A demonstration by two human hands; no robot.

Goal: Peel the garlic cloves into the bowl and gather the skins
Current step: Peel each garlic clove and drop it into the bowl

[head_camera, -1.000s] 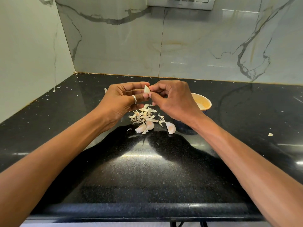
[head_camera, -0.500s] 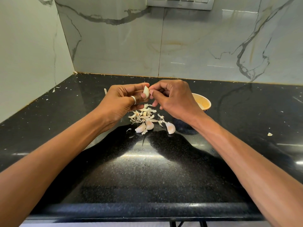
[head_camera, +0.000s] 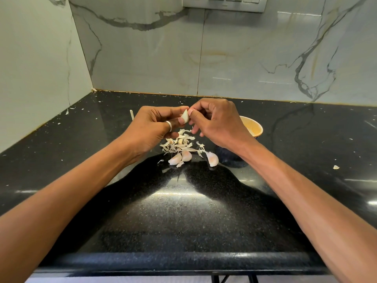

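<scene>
A small white garlic clove (head_camera: 185, 117) is pinched in the left hand (head_camera: 151, 127), held between its thumb and fingertips. The right hand (head_camera: 216, 123) nips the clove's top with curled thumb and forefinger. Below lie papery pale skins (head_camera: 179, 142) and three unpeeled cloves (head_camera: 180, 157) on the black speckled counter (head_camera: 183, 211). The right hand partly hides the yellow-lined bowl (head_camera: 253, 125).

A pale garlic clove (head_camera: 185, 117) was pinched between the left hand (head_camera: 151, 127) and the right hand (head_camera: 216, 121). Below it lay a loose pile of papery skins (head_camera: 179, 142), with three unpeeled cloves (head_camera: 186, 155) along its near edge. The yellow-lined bowl (head_camera: 253, 127) stood upright just right of them.
</scene>
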